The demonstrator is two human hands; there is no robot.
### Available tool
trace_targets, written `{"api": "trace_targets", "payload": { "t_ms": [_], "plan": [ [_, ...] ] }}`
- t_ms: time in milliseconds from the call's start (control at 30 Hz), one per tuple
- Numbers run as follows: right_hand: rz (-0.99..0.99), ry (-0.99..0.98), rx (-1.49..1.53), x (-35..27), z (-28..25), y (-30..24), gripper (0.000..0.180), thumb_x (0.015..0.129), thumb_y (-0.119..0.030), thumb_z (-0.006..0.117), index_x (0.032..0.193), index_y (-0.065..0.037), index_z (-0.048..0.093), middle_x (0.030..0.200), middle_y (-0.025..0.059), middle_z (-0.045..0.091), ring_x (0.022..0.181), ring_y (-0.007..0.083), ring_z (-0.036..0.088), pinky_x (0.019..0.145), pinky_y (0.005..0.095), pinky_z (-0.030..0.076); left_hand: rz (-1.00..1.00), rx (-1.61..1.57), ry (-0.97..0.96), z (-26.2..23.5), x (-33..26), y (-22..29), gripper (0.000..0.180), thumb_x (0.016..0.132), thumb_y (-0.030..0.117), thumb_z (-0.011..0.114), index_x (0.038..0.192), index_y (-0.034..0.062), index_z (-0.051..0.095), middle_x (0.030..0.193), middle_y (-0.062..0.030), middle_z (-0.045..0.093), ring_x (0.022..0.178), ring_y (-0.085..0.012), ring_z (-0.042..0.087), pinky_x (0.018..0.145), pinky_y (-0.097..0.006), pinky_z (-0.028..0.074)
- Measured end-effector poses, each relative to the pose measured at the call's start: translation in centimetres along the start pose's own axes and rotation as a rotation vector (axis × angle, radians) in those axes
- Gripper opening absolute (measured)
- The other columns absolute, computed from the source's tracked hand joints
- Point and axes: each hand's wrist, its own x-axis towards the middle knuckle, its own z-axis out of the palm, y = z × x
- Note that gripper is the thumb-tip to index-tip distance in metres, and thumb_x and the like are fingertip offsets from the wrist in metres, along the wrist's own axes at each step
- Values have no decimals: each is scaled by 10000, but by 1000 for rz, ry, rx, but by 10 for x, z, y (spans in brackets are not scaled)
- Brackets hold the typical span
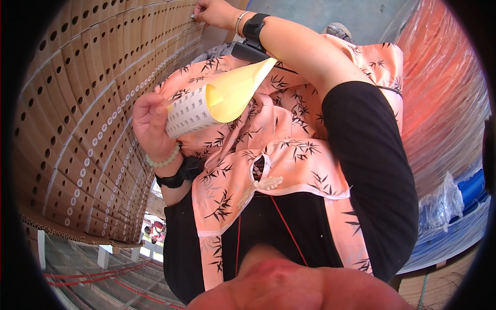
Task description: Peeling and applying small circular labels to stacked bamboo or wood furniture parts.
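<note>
My left hand is closed on a curled sheet of stickers, white with rows of small dark print. The yellow backing of the sheet curls over toward the right. At the top, my right hand reaches across to the far end of a wall of brown cardboard boxes. Its fingertips pinch a small white sticker against or close beside a box; contact is hard to tell. Round white stickers run in a line along several of the boxes.
The box faces carry rows of dark round holes, with pale straps across them. To the right stand orange goods in clear plastic wrap, with blue wrapped goods below. A shoe shows at the top on the grey floor.
</note>
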Motion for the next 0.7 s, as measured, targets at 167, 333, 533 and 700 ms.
{"api": "trace_targets", "payload": {
  "t_ms": [167,333,533,700],
  "plan": [
    [-127,30,-109,-5,-4,-9,140,813,-145,643,850,-10,652,755,184,667,708,273,649,668,389,515,9,4,-24,-5,-2,-1,196,927,102,641,1070,-9,567,900,-105,696,803,-124,646,759,-242,506],
    [-148,111,-219,7,7,14,143,800,-203,645,852,-70,659,784,120,687,747,292,659,694,389,521,-32,-30,-50,-3,1,0,196,927,100,641,1069,-9,562,893,-117,703,786,-133,653,752,-244,509],
    [-149,213,-226,-3,16,9,132,797,-197,611,831,-79,660,829,153,690,807,345,659,746,417,524,-23,-40,-41,-1,-2,1,199,926,105,643,1067,-8,559,902,-126,705,796,-146,662,757,-255,520],
    [-59,246,-216,-16,22,0,129,784,-178,608,852,-82,662,852,158,691,825,353,660,770,424,524,-54,11,-43,-6,-5,1,232,938,183,640,1059,6,553,868,-81,658,837,-179,660,857,-338,538]
  ]
}}
